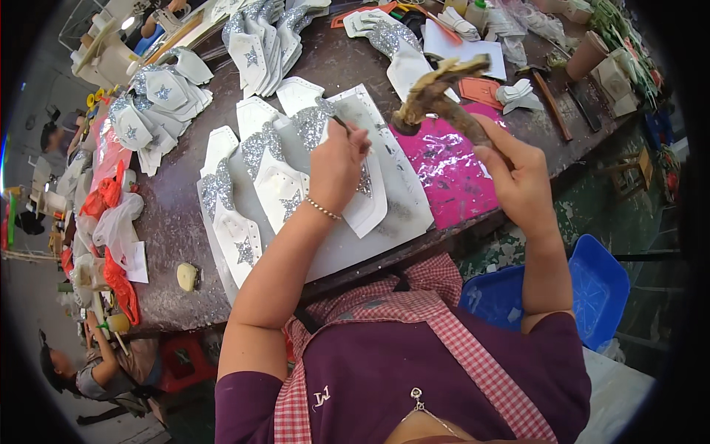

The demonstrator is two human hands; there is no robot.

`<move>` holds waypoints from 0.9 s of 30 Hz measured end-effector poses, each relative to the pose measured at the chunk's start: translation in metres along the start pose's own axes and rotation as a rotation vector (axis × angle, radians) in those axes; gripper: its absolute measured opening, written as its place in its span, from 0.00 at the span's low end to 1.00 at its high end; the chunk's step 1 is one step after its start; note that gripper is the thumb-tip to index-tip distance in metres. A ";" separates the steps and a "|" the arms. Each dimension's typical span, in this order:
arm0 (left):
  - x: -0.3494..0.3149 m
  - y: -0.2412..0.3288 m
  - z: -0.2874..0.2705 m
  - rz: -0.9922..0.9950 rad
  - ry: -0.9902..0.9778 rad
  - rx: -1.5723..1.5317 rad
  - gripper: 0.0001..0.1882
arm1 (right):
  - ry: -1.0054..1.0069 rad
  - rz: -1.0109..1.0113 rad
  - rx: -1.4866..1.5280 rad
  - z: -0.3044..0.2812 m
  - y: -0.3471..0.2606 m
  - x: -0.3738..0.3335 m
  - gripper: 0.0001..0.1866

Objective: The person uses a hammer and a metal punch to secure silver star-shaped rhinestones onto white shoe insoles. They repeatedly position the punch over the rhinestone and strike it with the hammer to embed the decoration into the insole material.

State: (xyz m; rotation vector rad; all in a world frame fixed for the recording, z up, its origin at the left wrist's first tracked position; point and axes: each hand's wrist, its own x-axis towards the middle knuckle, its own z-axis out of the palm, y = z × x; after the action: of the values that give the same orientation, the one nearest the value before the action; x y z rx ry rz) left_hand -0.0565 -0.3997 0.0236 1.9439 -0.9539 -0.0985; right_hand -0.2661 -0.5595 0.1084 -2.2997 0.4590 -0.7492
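My right hand [521,177] is closed around the handle of a worn hammer [429,92], raised above a pink sheet. My left hand [336,166] pinches a thin dark punch [340,120], mostly hidden by the fingers, over a white and silver-glitter shoe upper piece [370,200]. That piece lies on a pale board [392,185], partly covered by my hand and wrist. Beside it on the left are two more white pieces with glitter bands and stars, a middle shoe upper piece [277,181] and an outer shoe upper piece [229,211]. Small holes run along their edges.
Stacks of similar pieces [259,52] lie at the back and left. A second hammer [551,103] rests at the right. The pink sheet [451,177] adjoins the board. Blue plastic trays [599,288] stand below the table's right edge. Another person [111,370] sits at lower left.
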 end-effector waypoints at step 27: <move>-0.017 0.001 0.002 0.068 0.050 -0.018 0.10 | 0.002 0.003 0.001 -0.006 -0.012 -0.008 0.19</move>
State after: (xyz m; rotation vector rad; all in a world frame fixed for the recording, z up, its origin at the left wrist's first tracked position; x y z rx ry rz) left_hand -0.0696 -0.3902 0.0184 1.8871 -0.9820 -0.0192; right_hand -0.2743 -0.5495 0.1176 -2.2973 0.4625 -0.7500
